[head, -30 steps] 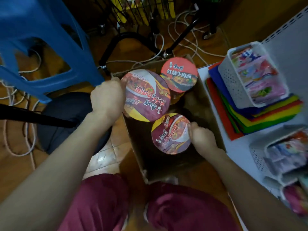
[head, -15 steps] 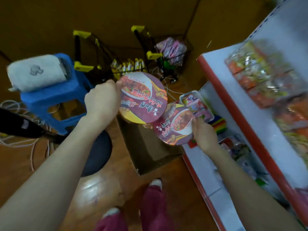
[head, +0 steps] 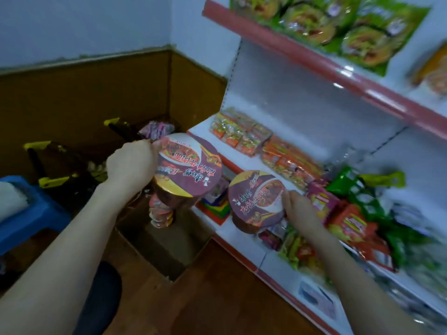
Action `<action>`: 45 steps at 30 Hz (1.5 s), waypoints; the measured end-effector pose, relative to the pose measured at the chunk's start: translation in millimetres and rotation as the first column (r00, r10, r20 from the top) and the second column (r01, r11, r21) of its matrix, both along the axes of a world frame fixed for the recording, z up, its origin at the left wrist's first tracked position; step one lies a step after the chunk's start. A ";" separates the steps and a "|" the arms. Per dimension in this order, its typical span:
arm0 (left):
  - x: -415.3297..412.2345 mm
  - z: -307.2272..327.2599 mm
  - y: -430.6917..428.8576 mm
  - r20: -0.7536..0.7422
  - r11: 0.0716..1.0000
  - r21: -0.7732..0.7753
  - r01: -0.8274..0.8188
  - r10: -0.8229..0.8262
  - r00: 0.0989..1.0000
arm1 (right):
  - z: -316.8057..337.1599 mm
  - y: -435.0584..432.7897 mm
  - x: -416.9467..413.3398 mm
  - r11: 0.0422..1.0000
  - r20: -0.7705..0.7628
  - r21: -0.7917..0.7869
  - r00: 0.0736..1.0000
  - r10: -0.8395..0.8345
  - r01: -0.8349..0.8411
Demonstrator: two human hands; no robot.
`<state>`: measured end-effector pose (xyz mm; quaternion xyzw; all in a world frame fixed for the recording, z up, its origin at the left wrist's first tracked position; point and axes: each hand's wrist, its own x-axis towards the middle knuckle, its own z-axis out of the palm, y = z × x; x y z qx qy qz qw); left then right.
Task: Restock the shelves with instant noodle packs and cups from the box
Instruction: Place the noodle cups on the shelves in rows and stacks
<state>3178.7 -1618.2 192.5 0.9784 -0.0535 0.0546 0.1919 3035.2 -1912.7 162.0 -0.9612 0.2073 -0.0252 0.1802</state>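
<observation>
Head view: left hand (head: 130,165) grips a round purple-lidded noodle cup (head: 191,165), right hand (head: 300,211) grips a second purple cup (head: 256,199), beside white red-edged shelves (head: 362,90), above brown floor (head: 217,298).

I see the middle shelf (head: 202,128) carrying orange noodle packs (head: 285,158) and green bags (head: 348,182), the upper shelf (head: 314,59) carrying green noodle packs (head: 312,22). On the wooden floor (head: 229,301) stand an open cardboard box (head: 167,252) and a blue stool (head: 31,213).
</observation>
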 end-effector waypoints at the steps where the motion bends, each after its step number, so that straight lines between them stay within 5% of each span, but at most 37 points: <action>1: -5.9 8.8 -11.0 0.019 0.999 -0.014 0.048 -0.047 0.999 | 11.1 -9.0 -15.7 0.999 0.025 -0.014 0.999 -0.038 0.038; 21: -305.3 156.1 -354.0 0.197 0.725 -0.209 0.656 -0.626 0.754 | 116.5 -196.5 -449.2 0.872 0.195 0.022 0.854 -0.483 0.488; 32: -478.3 186.1 -529.0 0.253 0.456 -0.195 0.868 -0.832 0.494 | 135.3 -292.3 -664.3 0.598 0.322 0.148 0.534 -0.782 0.788; 45: -601.5 212.5 -739.1 0.345 0.174 -0.192 0.966 -0.909 0.232 | 154.4 -412.6 -789.9 0.370 0.398 0.179 0.277 -0.875 0.912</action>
